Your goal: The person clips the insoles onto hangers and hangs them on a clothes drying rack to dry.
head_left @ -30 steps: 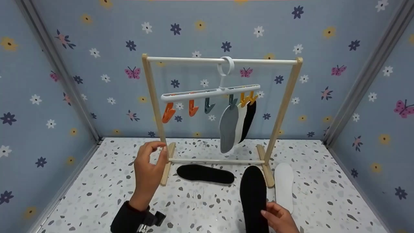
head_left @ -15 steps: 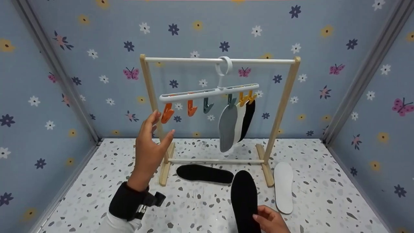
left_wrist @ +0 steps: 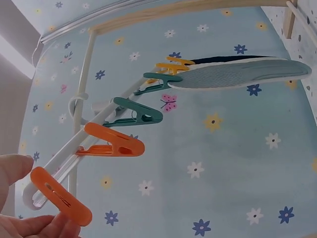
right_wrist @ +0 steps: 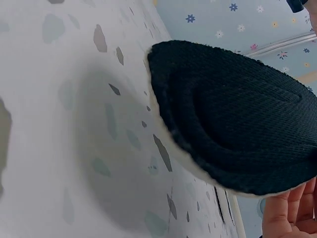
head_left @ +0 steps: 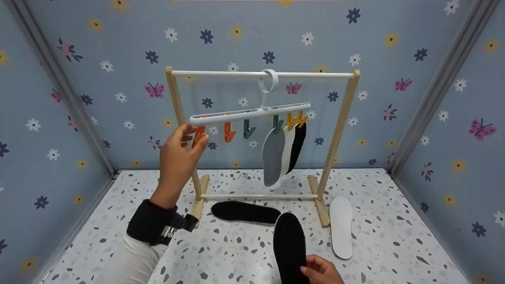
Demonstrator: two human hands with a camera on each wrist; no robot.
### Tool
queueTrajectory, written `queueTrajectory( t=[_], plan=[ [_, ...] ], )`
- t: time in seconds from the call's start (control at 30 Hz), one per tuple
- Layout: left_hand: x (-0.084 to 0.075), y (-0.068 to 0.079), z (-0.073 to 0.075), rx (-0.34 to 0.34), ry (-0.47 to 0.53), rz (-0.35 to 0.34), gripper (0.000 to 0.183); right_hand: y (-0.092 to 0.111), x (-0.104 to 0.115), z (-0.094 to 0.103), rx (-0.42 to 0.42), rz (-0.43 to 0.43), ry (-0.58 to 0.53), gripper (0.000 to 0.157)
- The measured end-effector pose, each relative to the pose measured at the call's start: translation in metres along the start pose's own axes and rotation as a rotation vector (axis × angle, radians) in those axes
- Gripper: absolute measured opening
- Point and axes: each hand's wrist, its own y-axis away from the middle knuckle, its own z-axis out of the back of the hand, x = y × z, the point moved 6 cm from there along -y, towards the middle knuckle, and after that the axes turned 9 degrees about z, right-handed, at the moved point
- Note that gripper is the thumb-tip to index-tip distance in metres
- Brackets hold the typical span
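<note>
In the head view, my left hand [head_left: 177,156] is raised at the left end of the white hanger [head_left: 225,117], its fingers and thumb around the outermost orange clip [head_left: 198,136]. The left wrist view puts the fingertips against the lower end of that clip, with the thumb a little apart from its upper end. My right hand [head_left: 321,270] pinches a black insole [head_left: 290,244] by its side edge, held up over the speckled table. Its light underside shows as a thin rim in the right wrist view. A grey insole [head_left: 273,157] hangs from a dark green clip [head_left: 277,124].
Behind the grey one hang a white insole [head_left: 287,152] and a black insole [head_left: 298,148] from yellow clips. The hanger hooks over a wooden rack's white rod [head_left: 315,75]. On the table lie a black insole [head_left: 244,212] and a white insole [head_left: 341,227].
My left hand has risen from beside the rack's left post to the outermost orange clip. The held black insole has shifted left and slightly down with my right hand.
</note>
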Motion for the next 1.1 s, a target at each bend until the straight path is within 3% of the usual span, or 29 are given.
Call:
queueTrajectory(
  t=[0.17,0.63,0.83,1.1],
  plan=[
    [-0.001,-0.006,0.000,0.027,0.037,0.040,0.043,-0.001,-0.001,-0.006,0.014,0.001,0.006,0.016],
    [0.007,-0.013,-0.006,0.108,0.152,0.113,0.044,-0.005,-0.003,-0.026,0.073,0.020,-0.015,0.018],
    [0.010,-0.014,-0.006,0.105,0.159,0.096,0.044,-0.006,0.000,-0.040,0.081,0.028,-0.046,0.014],
    [0.013,-0.016,-0.009,0.130,0.177,0.079,0.043,-0.013,0.011,-0.065,0.162,0.065,-0.129,0.011]
  ],
)
